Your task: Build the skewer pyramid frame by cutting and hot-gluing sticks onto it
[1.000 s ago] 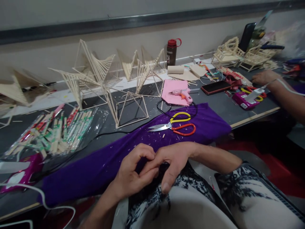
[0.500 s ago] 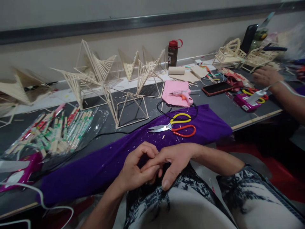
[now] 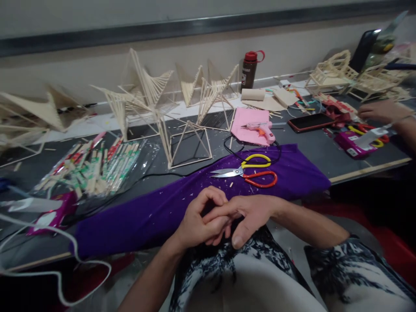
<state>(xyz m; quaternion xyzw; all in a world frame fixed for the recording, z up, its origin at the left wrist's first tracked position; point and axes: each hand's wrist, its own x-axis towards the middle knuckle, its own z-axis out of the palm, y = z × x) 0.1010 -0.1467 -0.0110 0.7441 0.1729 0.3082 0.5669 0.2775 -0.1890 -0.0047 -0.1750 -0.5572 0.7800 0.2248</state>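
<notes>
Above my lap, my left hand (image 3: 202, 220) pinches a finger of my right hand (image 3: 251, 216) between its thumb and fingers. The right hand is turned back up, its thumb stretched out apart; some of its fingers are hidden behind the left. No tool or stick shows in either hand. Just beyond them, scissors (image 3: 242, 171) with one yellow and one red handle lie on a purple cloth (image 3: 130, 223) dotted with small scraps. Behind the scissors, a pink glue gun (image 3: 260, 130) rests on a pink sheet (image 3: 248, 116).
Several stick frames (image 3: 190, 143) stand along the table, with bagged wooden sticks (image 3: 94, 169) at left. A phone (image 3: 311, 122) and a red-capped bottle (image 3: 249, 71) are farther back. At right, another person's hand (image 3: 381, 110) is near a purple box (image 3: 354, 144). White cables (image 3: 76, 260) hang at left.
The view has swung a little left, so the table's things appear shifted right. My hands keep nearly the same hold. The other person's hand stays at the right side.
</notes>
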